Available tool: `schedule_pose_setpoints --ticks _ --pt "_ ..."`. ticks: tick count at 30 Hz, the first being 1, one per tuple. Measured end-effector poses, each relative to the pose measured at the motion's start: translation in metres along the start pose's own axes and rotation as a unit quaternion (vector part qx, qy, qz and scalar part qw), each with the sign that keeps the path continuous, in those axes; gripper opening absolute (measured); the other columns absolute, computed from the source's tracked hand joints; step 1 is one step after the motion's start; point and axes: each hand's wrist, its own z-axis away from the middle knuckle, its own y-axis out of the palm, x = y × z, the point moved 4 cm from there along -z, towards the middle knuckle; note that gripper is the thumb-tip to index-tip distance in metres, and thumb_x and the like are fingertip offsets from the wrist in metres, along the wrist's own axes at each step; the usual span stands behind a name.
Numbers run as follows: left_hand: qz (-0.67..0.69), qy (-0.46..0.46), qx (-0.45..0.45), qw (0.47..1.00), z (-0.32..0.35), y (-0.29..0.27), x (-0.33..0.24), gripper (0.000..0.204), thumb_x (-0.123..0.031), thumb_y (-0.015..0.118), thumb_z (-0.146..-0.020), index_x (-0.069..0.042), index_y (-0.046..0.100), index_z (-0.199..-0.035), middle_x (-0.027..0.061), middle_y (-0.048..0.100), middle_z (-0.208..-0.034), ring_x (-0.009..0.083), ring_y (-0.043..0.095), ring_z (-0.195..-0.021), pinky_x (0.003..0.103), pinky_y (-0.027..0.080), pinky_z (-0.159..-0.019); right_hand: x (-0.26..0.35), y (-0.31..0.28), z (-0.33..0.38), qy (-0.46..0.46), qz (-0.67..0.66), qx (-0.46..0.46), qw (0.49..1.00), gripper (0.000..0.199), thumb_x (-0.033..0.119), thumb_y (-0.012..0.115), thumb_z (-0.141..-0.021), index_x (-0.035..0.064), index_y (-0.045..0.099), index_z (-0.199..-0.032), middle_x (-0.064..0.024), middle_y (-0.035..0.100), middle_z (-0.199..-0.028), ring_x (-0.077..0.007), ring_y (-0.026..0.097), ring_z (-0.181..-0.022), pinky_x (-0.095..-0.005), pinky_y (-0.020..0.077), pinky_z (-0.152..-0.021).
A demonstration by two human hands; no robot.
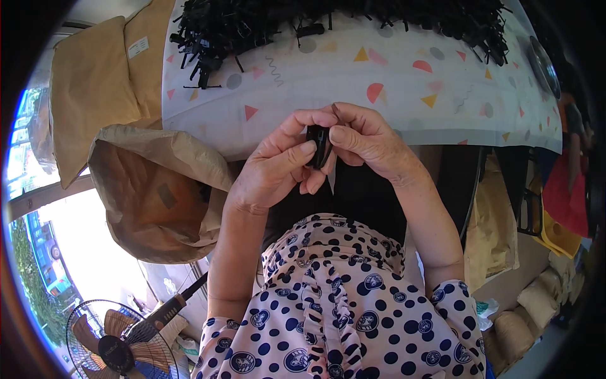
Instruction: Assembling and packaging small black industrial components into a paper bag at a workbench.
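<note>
Shiny Black Piece (319, 150), Smooth and Rounded

The left hand (274, 158) pinches it just before the near edge of a smooth, patterned tablecloth (284, 107). The right hand (369, 140) has its thumb at the right side; whether it also grips, I cannot tell. Far, there lies a tangled black heap (353, 14). At left, a wrinkled brown paper bag (151, 192) gapes.

Strong daylight enters at the left, where the opening (95, 227) is washed out to white with bluish fringing. The bench (208, 107) is evenly lit; highlights glint on the black piece (319, 145). Fisheye distortion bends outer edges, and black fills the corners.
</note>
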Motion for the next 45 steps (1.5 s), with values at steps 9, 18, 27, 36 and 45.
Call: schedule_pose_setpoints --ticks 9,18,27,36,45 --pt "-0.255 0.04 -0.115 0.959 0.018 0.0 -0.006 0.041 -0.005 0.053 -0.093 -0.005 0.043 -0.133 0.0095 0.059 -0.106 0.0133 0.063 -0.078 0.02 0.049 -0.067 -0.008 0.011 -0.01 0.0 0.167 -0.079 0.983 0.021 0.021 0.061 -0.093 0.0006 0.058 -0.096 0.0026 0.055 -0.072 -0.0022 0.05 -0.065 -0.0186 0.0411 -0.057" --pt "-0.383 0.178 -0.256 0.87 0.034 -0.025 -0.005 0.035 -0.002 0.05 -0.094 -0.004 0.048 -0.128 0.0099 0.062 -0.094 0.013 0.06 -0.081 0.027 0.05 -0.073 -0.014 0.045 -0.018 0.008 0.162 -0.146 0.976 0.038 0.03 0.045 -0.1 -0.0001 0.05 -0.123 0.0045 0.048 -0.068 -0.0011 0.037 -0.052 -0.0169 0.028 -0.045" --pt "-0.387 0.226 -0.267 0.853 0.039 -0.03 -0.006 0.033 -0.003 0.049 -0.095 -0.001 0.048 -0.128 0.0108 0.062 -0.095 0.0128 0.059 -0.08 0.025 0.05 -0.072 -0.029 0.059 -0.026 0.045 0.077 -0.126 0.988 0.034 0.021 0.04 -0.102 0.0007 0.043 -0.13 -0.0028 0.057 -0.095 -0.0047 0.055 -0.081 -0.0171 0.0469 -0.068" --pt "-0.452 0.257 -0.282 0.807 0.031 -0.028 -0.004 0.033 0.002 0.051 -0.091 -0.001 0.053 -0.124 0.0163 0.064 -0.097 0.0211 0.064 -0.081 0.029 0.051 -0.073 -0.033 0.049 -0.027 0.061 0.1 -0.139 0.983 0.028 0.018 0.041 -0.101 0.0046 0.046 -0.126 -0.0001 0.056 -0.088 -0.0042 0.054 -0.076 -0.0181 0.0471 -0.067" --pt "-0.552 0.218 -0.321 0.738 0.028 -0.03 -0.01 0.034 0.005 0.051 -0.086 -0.004 0.057 -0.119 0.0212 0.062 -0.095 0.0333 0.064 -0.081 0.033 0.051 -0.072 -0.034 0.027 -0.045 -0.011 0.265 -0.122 0.956 0.027 0.022 0.046 -0.1 0.0078 0.05 -0.122 0.0051 0.044 -0.067 -0.0044 0.041 -0.056 -0.0194 0.0357 -0.051"
